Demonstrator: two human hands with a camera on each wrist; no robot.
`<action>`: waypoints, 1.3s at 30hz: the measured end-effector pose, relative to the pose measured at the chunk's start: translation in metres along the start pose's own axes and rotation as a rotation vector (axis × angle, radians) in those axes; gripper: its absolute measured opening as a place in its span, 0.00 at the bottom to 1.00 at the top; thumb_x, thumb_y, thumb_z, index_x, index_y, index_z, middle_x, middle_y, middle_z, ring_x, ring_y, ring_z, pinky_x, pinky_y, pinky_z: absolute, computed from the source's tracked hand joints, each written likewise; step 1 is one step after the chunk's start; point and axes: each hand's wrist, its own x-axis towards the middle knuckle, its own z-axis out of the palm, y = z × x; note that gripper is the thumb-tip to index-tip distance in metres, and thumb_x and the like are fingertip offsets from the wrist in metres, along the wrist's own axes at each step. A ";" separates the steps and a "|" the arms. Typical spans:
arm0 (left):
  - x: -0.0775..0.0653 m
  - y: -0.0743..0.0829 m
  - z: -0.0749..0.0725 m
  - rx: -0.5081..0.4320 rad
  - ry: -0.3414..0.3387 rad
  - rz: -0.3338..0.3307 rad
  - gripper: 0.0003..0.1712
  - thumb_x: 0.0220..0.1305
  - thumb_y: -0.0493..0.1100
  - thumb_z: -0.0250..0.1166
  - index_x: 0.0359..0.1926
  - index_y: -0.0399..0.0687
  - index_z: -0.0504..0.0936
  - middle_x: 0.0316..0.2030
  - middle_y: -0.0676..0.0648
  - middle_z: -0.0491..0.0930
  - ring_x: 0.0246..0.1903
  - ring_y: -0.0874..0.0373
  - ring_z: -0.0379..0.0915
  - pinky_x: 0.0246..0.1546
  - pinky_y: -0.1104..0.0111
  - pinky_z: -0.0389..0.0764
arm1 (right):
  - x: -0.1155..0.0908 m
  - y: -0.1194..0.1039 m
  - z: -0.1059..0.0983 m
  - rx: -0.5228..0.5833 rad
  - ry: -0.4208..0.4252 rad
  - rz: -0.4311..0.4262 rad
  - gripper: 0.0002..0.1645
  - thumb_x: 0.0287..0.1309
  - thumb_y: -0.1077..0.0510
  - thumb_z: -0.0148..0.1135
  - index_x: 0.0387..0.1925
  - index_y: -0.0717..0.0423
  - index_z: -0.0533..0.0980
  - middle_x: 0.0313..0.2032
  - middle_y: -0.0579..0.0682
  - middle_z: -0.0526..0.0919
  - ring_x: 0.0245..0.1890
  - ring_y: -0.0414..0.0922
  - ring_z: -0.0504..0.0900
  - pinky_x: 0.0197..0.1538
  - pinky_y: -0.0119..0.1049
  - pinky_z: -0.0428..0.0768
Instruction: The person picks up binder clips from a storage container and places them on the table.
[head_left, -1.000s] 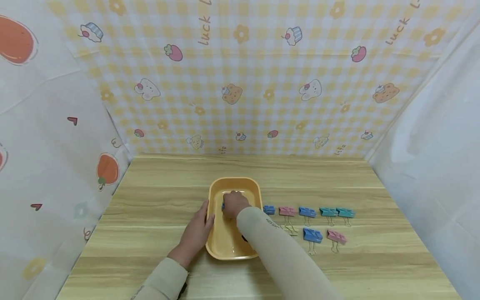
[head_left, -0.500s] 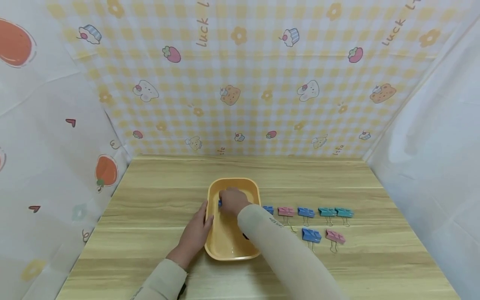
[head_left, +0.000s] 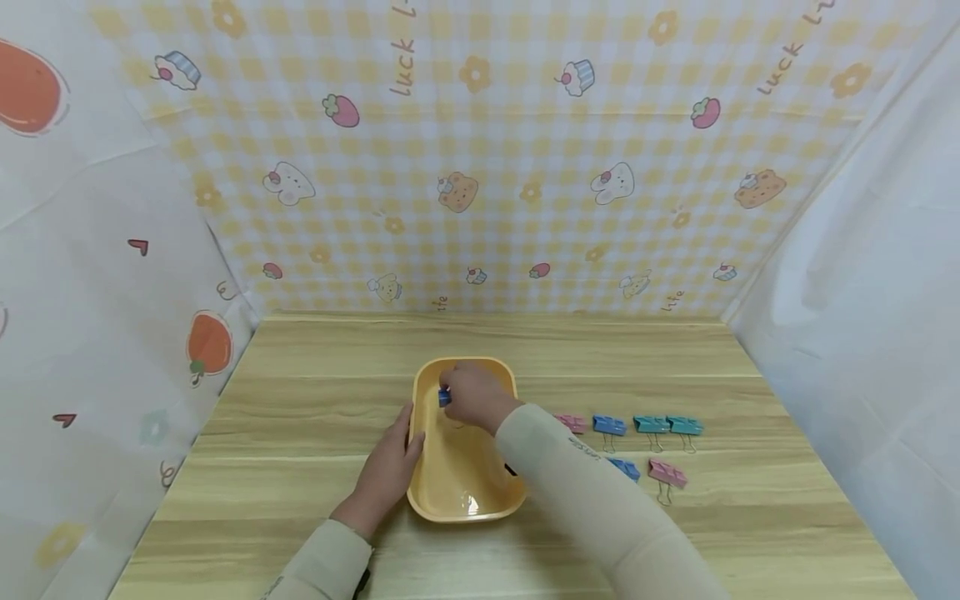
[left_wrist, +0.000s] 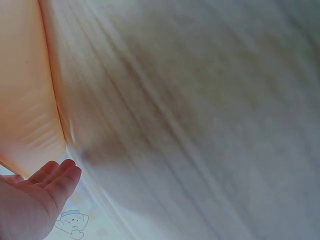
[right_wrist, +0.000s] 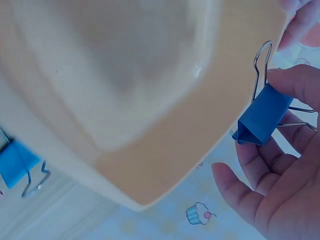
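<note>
A blue binder clip is pinched between the thumb and fingers of my right hand, over the far part of the yellow tray. In the right wrist view its wire handles stand spread apart, one rising past the thumb, the other between the fingers. Seen from the head, the hand hides most of the clip. My left hand rests along the tray's left side, thumb at the rim. Its fingers look straight in the left wrist view, right by the outer wall.
Right of the tray lie more binder clips: a pink one, a blue one, two teal ones, and in the nearer row a blue one and a pink one. The right sleeve covers part of them. A patterned cloth stands behind the table.
My right hand has shifted slightly toward the tray's far end with the blue binder clip, and its sleeve now hides more clips. The left hand stays by the tray.
</note>
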 end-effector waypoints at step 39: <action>0.001 -0.004 0.002 0.013 0.020 0.009 0.36 0.75 0.47 0.49 0.75 0.39 0.48 0.71 0.33 0.56 0.69 0.38 0.53 0.68 0.46 0.57 | -0.058 0.032 -0.034 0.066 0.415 -0.279 0.17 0.52 0.59 0.69 0.46 0.54 0.80 0.44 0.47 0.78 0.45 0.44 0.76 0.47 0.38 0.81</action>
